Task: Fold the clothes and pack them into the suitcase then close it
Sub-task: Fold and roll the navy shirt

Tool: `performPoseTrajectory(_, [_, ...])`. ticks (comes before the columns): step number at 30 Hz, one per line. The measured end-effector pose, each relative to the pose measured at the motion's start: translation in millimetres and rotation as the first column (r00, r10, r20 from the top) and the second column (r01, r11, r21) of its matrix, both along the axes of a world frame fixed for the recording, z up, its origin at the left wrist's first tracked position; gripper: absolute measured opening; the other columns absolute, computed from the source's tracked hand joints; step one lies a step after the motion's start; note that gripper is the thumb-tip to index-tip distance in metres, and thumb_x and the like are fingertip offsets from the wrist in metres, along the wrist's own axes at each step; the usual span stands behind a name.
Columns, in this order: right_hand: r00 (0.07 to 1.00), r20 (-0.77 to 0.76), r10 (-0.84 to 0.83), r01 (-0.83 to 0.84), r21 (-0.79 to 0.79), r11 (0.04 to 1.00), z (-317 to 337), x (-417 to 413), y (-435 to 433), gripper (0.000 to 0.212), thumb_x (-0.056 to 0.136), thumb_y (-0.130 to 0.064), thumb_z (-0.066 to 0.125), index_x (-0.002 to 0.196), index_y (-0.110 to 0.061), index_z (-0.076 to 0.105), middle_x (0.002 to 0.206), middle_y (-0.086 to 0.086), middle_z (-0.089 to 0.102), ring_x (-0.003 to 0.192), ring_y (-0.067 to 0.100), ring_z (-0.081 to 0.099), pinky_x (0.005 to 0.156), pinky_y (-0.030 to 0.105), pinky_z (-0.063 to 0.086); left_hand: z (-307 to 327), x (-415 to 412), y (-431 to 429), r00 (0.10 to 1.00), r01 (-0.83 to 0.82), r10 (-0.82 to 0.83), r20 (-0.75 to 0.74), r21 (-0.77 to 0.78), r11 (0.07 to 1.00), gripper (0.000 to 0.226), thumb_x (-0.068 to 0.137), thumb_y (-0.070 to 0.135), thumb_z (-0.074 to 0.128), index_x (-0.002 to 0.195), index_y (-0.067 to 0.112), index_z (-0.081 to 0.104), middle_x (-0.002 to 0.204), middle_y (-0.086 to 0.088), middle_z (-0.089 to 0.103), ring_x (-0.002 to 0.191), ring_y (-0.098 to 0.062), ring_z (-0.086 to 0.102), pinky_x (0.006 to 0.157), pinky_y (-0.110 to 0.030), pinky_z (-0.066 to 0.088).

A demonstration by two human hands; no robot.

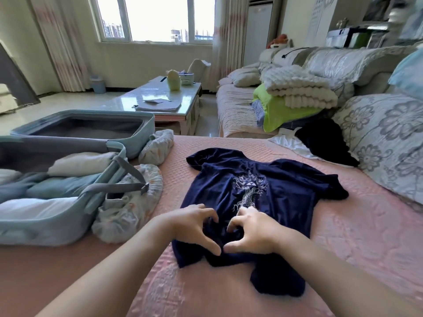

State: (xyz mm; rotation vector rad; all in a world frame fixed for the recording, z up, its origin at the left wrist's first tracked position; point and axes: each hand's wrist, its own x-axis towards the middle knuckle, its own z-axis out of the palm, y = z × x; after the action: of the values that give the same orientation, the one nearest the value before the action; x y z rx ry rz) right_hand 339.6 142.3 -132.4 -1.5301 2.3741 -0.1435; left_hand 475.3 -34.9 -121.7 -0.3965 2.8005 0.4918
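It seems about half done: the open light-blue hard suitcase point(45, 227) at nine o'clock holds folded pale clothes point(80, 163), while the left hand point(194, 227) and the right hand point(254, 229) pinch the near hem of the unfolded navy-blue printed T-shirt point(251, 186) at twelve o'clock.

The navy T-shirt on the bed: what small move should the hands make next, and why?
Probably flatten the navy T-shirt by drawing its bunched near edge toward the body. The left hand and right hand both pinch it there, and that part lies crumpled.
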Motion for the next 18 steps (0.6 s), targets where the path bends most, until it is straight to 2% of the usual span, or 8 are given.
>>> performPoseTrajectory(2, [0.999,-0.047,0.013,-0.006,0.146,0.989,0,13,9,0.075,0.062,-0.068,0.068,0.13,-0.044,0.048,0.123,-0.005,0.042,0.12,0.016,0.042,0.106,0.036,0.038,-9,12,7,0.996,0.053,-0.045,0.074,-0.102,0.993,0.096,0.044,0.068,0.078,0.129,0.047,0.04,0.117,0.014,0.041,0.114,-0.009,0.039,0.099,-0.033,0.044])
performPoseTrajectory(3, [0.998,-0.057,0.01,0.001,0.182,0.983,0,17,13,0.076,0.065,-0.057,0.071,0.134,-0.045,0.042,0.127,-0.002,0.039,0.123,0.019,0.042,0.107,0.036,0.037,-14,14,9,0.997,0.065,-0.061,0.042,-0.104,0.992,0.086,0.049,0.055,0.081,0.126,0.045,0.043,0.116,0.011,0.044,0.113,-0.011,0.042,0.096,-0.033,0.046])
performPoseTrajectory(5, [0.997,-0.078,-0.026,0.041,0.197,0.98,2,19,22,0.074,0.074,-0.03,0.068,0.139,-0.043,0.037,0.132,0.002,0.036,0.126,0.023,0.043,0.105,0.034,0.038,-20,16,9,0.996,0.039,-0.039,-0.081,0.0,0.999,0.055,0.061,0.02,0.074,0.103,0.048,0.053,0.101,0.01,0.054,0.098,-0.017,0.059,0.081,-0.031,0.053])
performPoseTrajectory(7, [0.99,-0.132,-0.039,0.064,0.187,0.98,6,15,30,0.067,0.08,-0.009,0.056,0.139,-0.037,0.041,0.132,0.003,0.04,0.124,0.026,0.049,0.092,0.033,0.041,-20,17,2,0.984,0.004,-0.005,-0.176,-0.009,1.0,0.052,0.064,0.006,0.064,0.083,0.054,0.055,0.087,0.008,0.06,0.078,-0.021,0.064,0.069,-0.032,0.053])
performPoseTrajectory(10, [0.975,-0.192,-0.112,0.128,0.075,0.989,18,6,41,0.053,0.081,-0.004,0.049,0.126,-0.032,0.056,0.128,-0.002,0.056,0.117,0.024,0.056,0.082,0.03,0.043,6,23,-7,0.974,-0.121,0.07,-0.214,-0.233,0.965,0.033,0.082,0.017,0.064,0.1,0.045,0.068,0.101,0.002,0.065,0.09,-0.025,0.066,0.074,-0.028,0.048])
performPoseTrajectory(13, [0.976,-0.023,-0.216,0.216,-0.02,0.976,27,0,49,0.051,0.077,-0.005,0.045,0.116,-0.032,0.064,0.118,-0.005,0.063,0.104,0.019,0.059,0.082,0.029,0.049,24,30,-18,0.987,-0.161,0.142,-0.077,-0.405,0.9,0.033,0.086,0.021,0.061,0.116,0.034,0.068,0.112,-0.001,0.065,0.1,-0.024,0.065,0.08,-0.027,0.049])
performPoseTrajectory(15, [0.959,0.119,-0.258,0.261,-0.005,0.965,26,-3,56,0.053,0.076,-0.007,0.046,0.117,-0.036,0.064,0.115,-0.01,0.062,0.102,0.013,0.059,0.087,0.025,0.05,24,34,-12,0.98,-0.09,0.152,0.129,-0.397,0.913,0.04,0.084,0.016,0.056,0.12,0.032,0.066,0.117,-0.002,0.066,0.103,-0.025,0.065,0.086,-0.031,0.053])
performPoseTrajectory(18, [0.956,-0.005,-0.293,0.293,0.051,0.955,28,-8,64,0.044,0.075,-0.021,0.057,0.115,-0.039,0.06,0.111,-0.014,0.06,0.104,0.012,0.06,0.085,0.026,0.048,20,25,6,0.978,-0.032,0.103,0.181,-0.359,0.933,0.052,0.079,0.03,0.058,0.13,0.037,0.053,0.13,-0.001,0.053,0.121,-0.025,0.051,0.096,-0.033,0.045])
